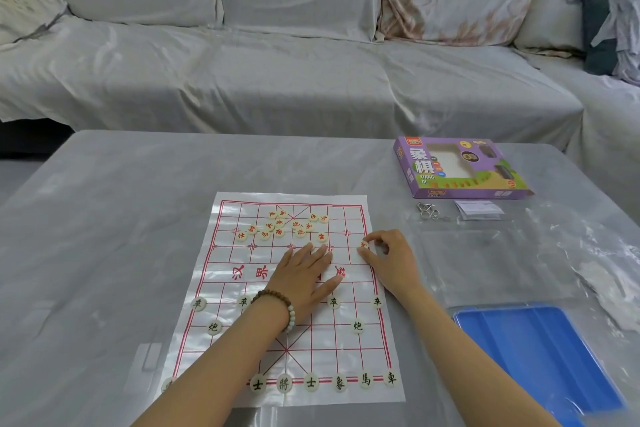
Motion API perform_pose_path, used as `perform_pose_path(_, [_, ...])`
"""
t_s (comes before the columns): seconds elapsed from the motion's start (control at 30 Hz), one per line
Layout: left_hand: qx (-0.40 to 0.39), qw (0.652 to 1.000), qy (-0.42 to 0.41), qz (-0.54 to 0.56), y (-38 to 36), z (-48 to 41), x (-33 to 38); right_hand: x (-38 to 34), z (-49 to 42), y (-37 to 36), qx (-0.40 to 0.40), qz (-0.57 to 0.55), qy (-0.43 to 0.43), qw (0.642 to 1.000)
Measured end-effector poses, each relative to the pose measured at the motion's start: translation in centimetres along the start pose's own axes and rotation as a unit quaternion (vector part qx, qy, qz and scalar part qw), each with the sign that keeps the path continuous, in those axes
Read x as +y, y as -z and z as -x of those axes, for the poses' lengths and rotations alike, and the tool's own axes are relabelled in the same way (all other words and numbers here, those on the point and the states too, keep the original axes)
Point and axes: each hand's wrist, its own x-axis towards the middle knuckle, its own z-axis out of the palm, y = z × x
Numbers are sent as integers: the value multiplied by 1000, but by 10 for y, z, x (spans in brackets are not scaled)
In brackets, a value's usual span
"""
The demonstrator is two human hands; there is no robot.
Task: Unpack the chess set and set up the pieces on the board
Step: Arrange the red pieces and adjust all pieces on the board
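Chess board (221, 274), a thin plastic sheet printed with a red grid, lies flat at the centre of a grey-covered table (104, 218). Black-lettered pieces occupy the lower part of the frame: a bottom row (311, 383) along the near edge, partly hidden at its left end by the left forearm, and, higher up, two cannons and a row of soldiers, some of them covered by the left hand and wrist. Red-lettered pieces (280, 227) form a loose, unsorted cluster on the upper part of the sheet; their characters are too small to read reliably.

Left hand (301, 279), wearing a beaded bracelet (280, 308), rests palm-down on the middle of the board with its fingers spread flat and nothing gripped. Right hand (388, 260), at the board's right edge, pinches one red-lettered piece (363, 244) between thumb and forefinger; whether that piece touches the sheet cannot be told.

Purple box (460, 166) of the set lies in the upper right of the table, with small metal rings (427, 210) and a folded paper (479, 209) just below it. Blue tray (540, 357), lower right, is cut off by the frame edge. A grey-covered sofa (277, 45) fills the upper frame.
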Motion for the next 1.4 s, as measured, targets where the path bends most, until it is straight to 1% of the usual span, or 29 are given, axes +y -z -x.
perform_pose_path(0.17, [3, 1000, -3, 5, 0, 2, 1, 6, 1, 11, -32, -7, 17, 999])
perform_pose_path(0.33, [3, 1000, -11, 8, 6, 2, 0, 3, 0, 13, -47, 8, 14, 999])
perform_pose_path(0.43, [27, 999, -22, 4, 11, 8, -2, -4, 2, 12, -14, 27, 13, 999])
perform_pose_path(0.53, [39, 999, -8, 13, 14, 17, -11, -19, 6, 4, 16, 74, 73, 994])
perform_pose_path(0.57, [36, 999, -1, 15, 14, 19, -15, -25, 7, 0, 10, 69, 85, 994])
perform_pose_path(0.67, [29, 999, 19, 8, 13, 23, -27, -43, 8, -16, -58, 72, 93, 991])
perform_pose_path(0.73, [20, 999, 27, 10, 12, 23, -31, -51, 5, -25, -84, 86, 92, 989])
perform_pose_path(0.97, [34, 999, 22, 31, 10, 22, -33, -63, 1, -40, -91, 62, 69, 992])
perform_pose_path(1.17, [48, 998, 26, 26, 5, 20, -35, -66, 2, -50, -72, 132, 100, 984])
perform_pose_path(1.3, [47, 998, 28, 27, 8, 19, -34, -55, -5, -32, -110, 182, 121, 970])
perform_pose_path(1.4, [46, 998, 29, 24, 7, 19, -34, -43, -9, -14, -137, 179, 118, 967])
